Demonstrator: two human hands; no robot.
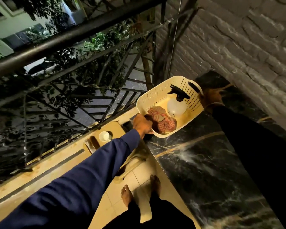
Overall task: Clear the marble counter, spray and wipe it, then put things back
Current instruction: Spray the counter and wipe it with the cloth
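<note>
Gripping a cream basket (157, 96) at centre frame: left hand (142, 124) clamped on its near rim, right hand (210, 97) closed on the far handle. Holding a spray bottle (176, 105) and striped cloth (162, 120) inside. Sitting over the counter (205, 171) edge, lower right.

Both hands grip a cream basket (157, 95) at the counter's (205, 162) far end: left hand (142, 124) at its 8 o'clock rim, right hand (210, 98) at 3 o'clock. Inside lie a spray bottle (176, 105) and striped cloth (162, 120).
</note>
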